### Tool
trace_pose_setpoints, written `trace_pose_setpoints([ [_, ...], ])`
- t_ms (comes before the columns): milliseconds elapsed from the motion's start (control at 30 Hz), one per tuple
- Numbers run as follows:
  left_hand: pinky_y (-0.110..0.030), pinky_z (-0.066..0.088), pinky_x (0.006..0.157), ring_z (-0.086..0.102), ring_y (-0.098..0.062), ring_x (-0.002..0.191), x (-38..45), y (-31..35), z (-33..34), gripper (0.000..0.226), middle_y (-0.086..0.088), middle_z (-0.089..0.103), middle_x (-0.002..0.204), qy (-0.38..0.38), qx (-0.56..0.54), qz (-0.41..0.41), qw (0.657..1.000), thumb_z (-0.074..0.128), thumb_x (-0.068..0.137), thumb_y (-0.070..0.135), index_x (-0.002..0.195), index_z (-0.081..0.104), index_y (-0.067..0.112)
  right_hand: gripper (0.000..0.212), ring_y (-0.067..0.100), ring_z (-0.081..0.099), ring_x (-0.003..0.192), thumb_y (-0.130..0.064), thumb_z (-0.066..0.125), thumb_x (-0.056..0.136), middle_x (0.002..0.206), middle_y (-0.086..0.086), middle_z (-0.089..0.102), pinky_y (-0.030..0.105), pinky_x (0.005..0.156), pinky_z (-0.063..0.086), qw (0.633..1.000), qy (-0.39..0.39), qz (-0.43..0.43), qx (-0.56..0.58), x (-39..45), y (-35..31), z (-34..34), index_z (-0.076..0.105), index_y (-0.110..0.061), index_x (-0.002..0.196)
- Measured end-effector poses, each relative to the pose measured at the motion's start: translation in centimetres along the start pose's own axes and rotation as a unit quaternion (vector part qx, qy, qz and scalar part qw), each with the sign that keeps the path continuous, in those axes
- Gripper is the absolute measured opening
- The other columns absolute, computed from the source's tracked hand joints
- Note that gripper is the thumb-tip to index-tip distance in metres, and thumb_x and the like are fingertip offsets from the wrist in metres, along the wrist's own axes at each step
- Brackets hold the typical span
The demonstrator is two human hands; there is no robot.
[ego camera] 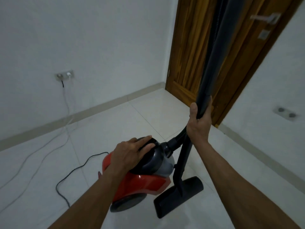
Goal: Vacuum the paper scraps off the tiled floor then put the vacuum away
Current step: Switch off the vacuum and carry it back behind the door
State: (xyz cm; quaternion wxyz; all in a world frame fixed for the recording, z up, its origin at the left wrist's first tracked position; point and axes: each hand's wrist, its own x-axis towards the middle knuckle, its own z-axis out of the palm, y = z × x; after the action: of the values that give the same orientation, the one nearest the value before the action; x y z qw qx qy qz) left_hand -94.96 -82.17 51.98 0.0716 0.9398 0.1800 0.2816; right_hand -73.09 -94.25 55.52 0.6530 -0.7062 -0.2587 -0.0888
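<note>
A red and grey canister vacuum (pixel 148 182) stands on the white tiled floor (pixel 115 123) in front of me. My left hand (pixel 130 152) lies on its dark top handle, fingers laid over it. My right hand (pixel 199 121) grips the black wand (pixel 214 60), which stands nearly upright. The black floor nozzle (pixel 178 195) rests on the tiles to the right of the canister. A ribbed hose (pixel 179 136) runs from the canister's front up behind the wand. No paper scraps show on the tiles.
A black power cord (pixel 79 167) snakes left of the vacuum, and white cables (pixel 66 100) hang from a wall socket (pixel 64 75) to the floor. A wooden door (pixel 194 47) stands in the corner ahead, with another socket (pixel 285 113) on the right wall.
</note>
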Motion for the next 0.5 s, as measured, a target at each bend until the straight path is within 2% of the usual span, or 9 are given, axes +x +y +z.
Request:
trace_pose_setpoints([
  [33, -0.034, 0.053, 0.044, 0.061, -0.024, 0.050, 1.3, 0.1, -2.4, 0.035, 0.000, 0.068, 0.076, -0.008, 0.004, -0.008, 1.000, 0.054, 0.090, 0.052, 0.123, 0.056, 0.042, 0.067, -0.021, 0.047, 0.112, -0.040, 0.052, 0.102, 0.125, -0.031, 0.048, 0.005, 0.096, 0.039, 1.000, 0.001, -0.004, -0.002, 1.2, -2.8, 0.0, 0.024, -0.017, 0.158],
  [67, -0.034, 0.053, 0.045, 0.062, -0.024, 0.051, 2.4, 0.1, -4.6, 0.034, 0.001, 0.070, 0.080, -0.019, 0.015, 0.003, 1.000, 0.051, 0.092, 0.052, 0.124, 0.053, 0.044, 0.065, -0.021, 0.046, 0.115, -0.039, 0.052, 0.103, 0.127, -0.031, 0.046, 0.002, 0.096, 0.036, 1.000, 0.002, -0.010, -0.003, 2.4, -5.6, 0.0, 0.024, -0.016, 0.157],
  [133, -0.035, 0.052, 0.047, 0.064, -0.022, 0.059, 4.8, 0.8, -9.2, 0.032, 0.005, 0.073, 0.096, -0.032, 0.047, 0.036, 0.998, 0.043, 0.097, 0.053, 0.126, 0.050, 0.045, 0.066, -0.003, 0.052, 0.123, -0.042, 0.051, 0.102, 0.135, -0.015, 0.053, 0.010, 0.102, 0.041, 1.000, -0.001, -0.014, -0.001, 4.5, -10.9, -0.2, 0.024, -0.017, 0.157],
  [167, -0.034, 0.051, 0.044, 0.063, -0.021, 0.058, 6.1, 1.3, -11.7, 0.031, 0.006, 0.073, 0.097, -0.027, 0.055, 0.055, 0.997, 0.052, 0.095, 0.048, 0.125, 0.052, 0.042, 0.067, 0.008, 0.053, 0.125, -0.045, 0.050, 0.102, 0.139, -0.005, 0.054, 0.019, 0.105, 0.043, 1.000, -0.003, -0.016, -0.001, 5.6, -13.4, -0.4, 0.024, -0.017, 0.157],
  [233, -0.029, 0.048, 0.034, 0.059, -0.019, 0.047, 8.5, 2.6, -15.9, 0.053, 0.004, 0.071, 0.079, 0.023, 0.029, 0.092, 0.995, 0.085, 0.071, 0.032, 0.115, 0.055, 0.034, 0.069, 0.015, 0.052, 0.128, -0.047, 0.050, 0.101, 0.142, 0.003, 0.053, 0.032, 0.109, 0.044, 1.000, 0.001, -0.020, -0.009, 7.6, -17.6, -0.8, 0.023, -0.018, 0.158],
  [300, -0.026, 0.046, 0.030, 0.056, -0.018, 0.041, 11.2, 3.2, -18.7, 0.064, 0.003, 0.068, 0.069, 0.055, 0.028, 0.100, 0.993, 0.092, 0.059, 0.027, 0.110, 0.053, 0.033, 0.069, 0.015, 0.050, 0.132, -0.047, 0.051, 0.101, 0.145, 0.003, 0.051, 0.038, 0.112, 0.042, 1.000, 0.007, -0.024, -0.012, 9.8, -20.5, -0.8, 0.023, -0.019, 0.158],
  [367, -0.027, 0.047, 0.032, 0.057, -0.020, 0.040, 13.7, 3.1, -19.9, 0.062, 0.002, 0.068, 0.066, 0.073, 0.008, 0.094, 0.993, 0.089, 0.064, 0.029, 0.112, 0.051, 0.037, 0.070, 0.014, 0.047, 0.134, -0.049, 0.052, 0.100, 0.147, 0.000, 0.049, 0.039, 0.114, 0.039, 0.999, 0.010, -0.028, -0.017, 11.9, -21.9, -0.7, 0.023, -0.021, 0.157],
  [433, -0.027, 0.048, 0.034, 0.059, -0.019, 0.042, 16.1, 2.8, -20.0, 0.057, 0.002, 0.069, 0.067, 0.061, 0.001, 0.096, 0.994, 0.087, 0.069, 0.031, 0.113, 0.051, 0.038, 0.075, 0.012, 0.043, 0.137, -0.053, 0.051, 0.098, 0.149, -0.004, 0.045, 0.037, 0.116, 0.036, 0.999, 0.019, -0.038, -0.023, 14.1, -22.2, -0.2, 0.022, -0.019, 0.158],
  [500, -0.031, 0.055, 0.046, 0.065, -0.019, 0.055, 18.8, 2.2, -19.1, 0.042, 0.002, 0.072, 0.078, 0.016, -0.017, 0.064, 0.998, 0.074, 0.082, 0.042, 0.118, 0.053, 0.037, 0.079, 0.015, 0.038, 0.142, -0.057, 0.051, 0.097, 0.155, 0.000, 0.040, 0.042, 0.118, 0.033, 0.998, 0.017, -0.047, -0.028, 16.3, -21.5, 0.6, 0.020, -0.017, 0.159],
])
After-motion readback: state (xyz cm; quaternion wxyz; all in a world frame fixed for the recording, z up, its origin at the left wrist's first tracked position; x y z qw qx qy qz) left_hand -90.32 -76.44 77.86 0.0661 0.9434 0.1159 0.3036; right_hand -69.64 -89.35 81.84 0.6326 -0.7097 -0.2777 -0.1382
